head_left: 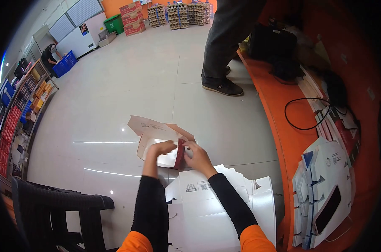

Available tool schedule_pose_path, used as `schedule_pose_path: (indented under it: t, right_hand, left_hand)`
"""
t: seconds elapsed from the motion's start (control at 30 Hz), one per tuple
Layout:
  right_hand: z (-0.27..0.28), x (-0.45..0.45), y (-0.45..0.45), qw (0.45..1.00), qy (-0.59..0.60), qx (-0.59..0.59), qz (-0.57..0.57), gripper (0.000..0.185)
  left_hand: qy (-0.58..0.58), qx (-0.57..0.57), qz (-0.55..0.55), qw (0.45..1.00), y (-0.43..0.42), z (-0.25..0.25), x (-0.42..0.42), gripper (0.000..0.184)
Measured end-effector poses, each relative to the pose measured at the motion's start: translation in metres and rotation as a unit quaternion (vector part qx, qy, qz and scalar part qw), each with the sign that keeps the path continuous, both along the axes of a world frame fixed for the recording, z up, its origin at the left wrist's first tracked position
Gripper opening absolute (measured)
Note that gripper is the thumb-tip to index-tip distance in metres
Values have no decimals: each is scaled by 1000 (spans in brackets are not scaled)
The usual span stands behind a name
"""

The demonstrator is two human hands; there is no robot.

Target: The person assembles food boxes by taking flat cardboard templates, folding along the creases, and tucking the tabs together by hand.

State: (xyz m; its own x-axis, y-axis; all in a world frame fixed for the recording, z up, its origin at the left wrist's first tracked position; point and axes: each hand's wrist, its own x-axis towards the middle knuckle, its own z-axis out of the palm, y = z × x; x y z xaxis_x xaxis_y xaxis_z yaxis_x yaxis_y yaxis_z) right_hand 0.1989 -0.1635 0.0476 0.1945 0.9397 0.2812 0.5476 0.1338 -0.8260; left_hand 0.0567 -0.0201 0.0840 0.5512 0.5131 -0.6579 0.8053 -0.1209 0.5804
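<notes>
A partly folded cardboard box (146, 145), white inside with a dark red side panel, stands with its lid flap up above a stack of flat white cardboard sheets (224, 210). My left hand (162, 148) reaches into the box with its fingers bent toward the red panel. At the outer face of that panel is my right hand (197, 157), its thumb and index finger closed on the panel's upper edge. The left fingertips are small and partly blurred, so what they hold is not clear.
A black plastic stool (64, 206) stands at lower left. On the orange ledge (268, 109) at right lie more flat sheets (302, 193), a phone (328, 209) and a black cable. A person's leg (220, 46) is ahead; another person (49, 55) bends over a blue basket (65, 64).
</notes>
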Motion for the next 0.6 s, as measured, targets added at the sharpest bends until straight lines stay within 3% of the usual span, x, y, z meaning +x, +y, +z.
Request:
schedule_pose_path:
  t: [0.07,0.13,0.23,0.33,0.43,0.6]
  right_hand:
    - [16,-2,7,984,130,-110,-49,36]
    - [18,-7,18,975,98,-189,-70,49]
    - [2,-35,44,959,59,-244,-131,59]
    - [10,-55,59,943,80,-254,-198,58]
    - [6,-61,65,938,47,-231,-254,55]
    - [-2,-59,63,942,14,-201,-269,50]
  left_hand:
    - [107,239,-13,965,16,0,-44,62]
    - [127,381,269,876,15,-5,-64,62]
    - [28,303,311,900,53,-43,-89,67]
    - [-175,356,287,872,55,-71,-93,68]
    - [-23,318,282,905,53,-59,-96,63]
    - [-45,353,342,869,26,-53,-88,55]
